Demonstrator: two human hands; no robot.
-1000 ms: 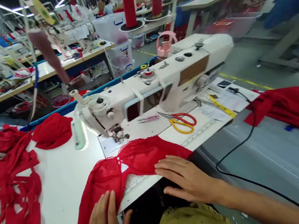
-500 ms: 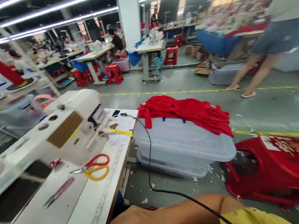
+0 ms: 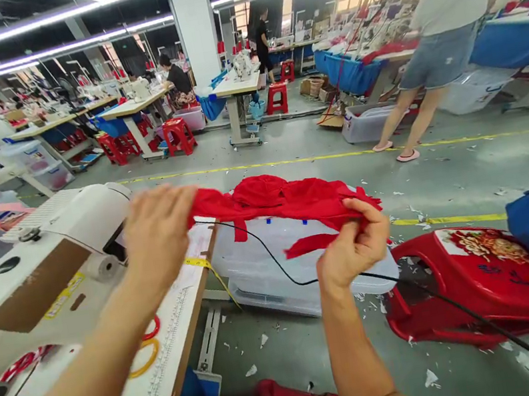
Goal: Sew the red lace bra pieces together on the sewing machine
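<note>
Red cloth (image 3: pixel 275 199) lies in a heap across the lid of a translucent plastic bin (image 3: pixel 262 245). My left hand (image 3: pixel 162 239), raised over the table edge beside the sewing machine, is closed on the left end of the red cloth; its fingertips are partly hidden. Over the bin's right part, my right hand (image 3: pixel 353 240) pinches the red cloth between thumb and fingers, and a strip hangs to its left. A black cable runs across in front of the bin and behind my right wrist.
A white sewing machine (image 3: pixel 52 260) stands on the table (image 3: pixel 157 378) at left, with scissors (image 3: pixel 146 356) partly behind my left arm. A red stool (image 3: pixel 482 283) lies at right. One person (image 3: pixel 443 26) stands beyond the yellow floor line.
My left hand has come into view and holds the cloth. My right hand has risen from the table's front edge to the cloth on the bin. The view has shifted right.
</note>
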